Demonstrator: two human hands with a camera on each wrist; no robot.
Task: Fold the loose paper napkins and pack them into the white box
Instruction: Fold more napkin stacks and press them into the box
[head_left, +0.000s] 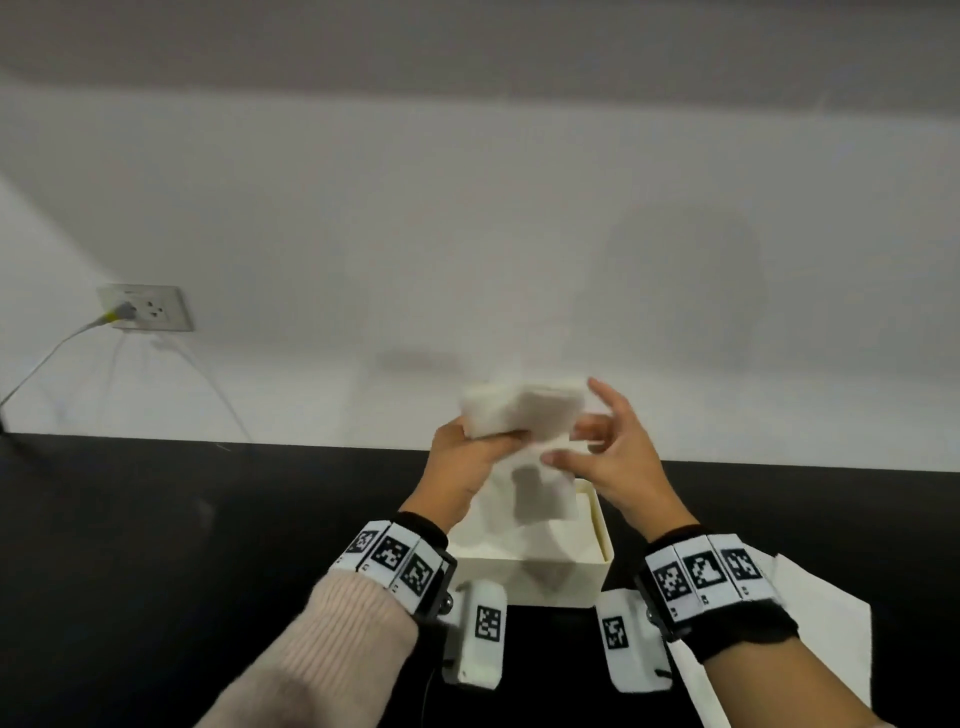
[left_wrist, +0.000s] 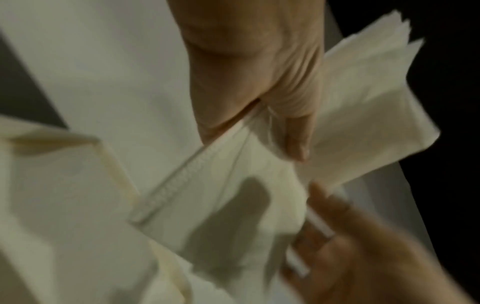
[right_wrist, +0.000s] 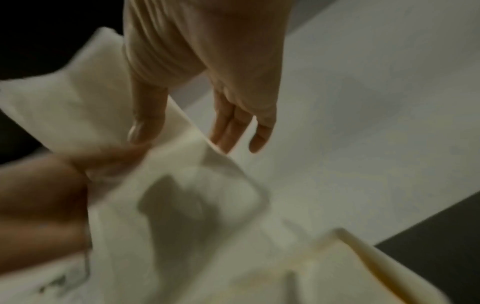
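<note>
Both hands up over the white box (head_left: 550, 571): left hand (head_left: 467, 457) clenched around the folded napkin stack (head_left: 519, 410) with one loose sheet hanging toward the box, right hand (head_left: 618, 462) spread, fingers straight, holding nothing; best steadied, squared flat, then lowered straight in.

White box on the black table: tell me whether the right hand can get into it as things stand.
Probably yes. The open white box sits just below the right hand, whose fingers are spread and hold nothing. Only the white paper napkin gripped by the left hand hangs over part of the opening.
</note>
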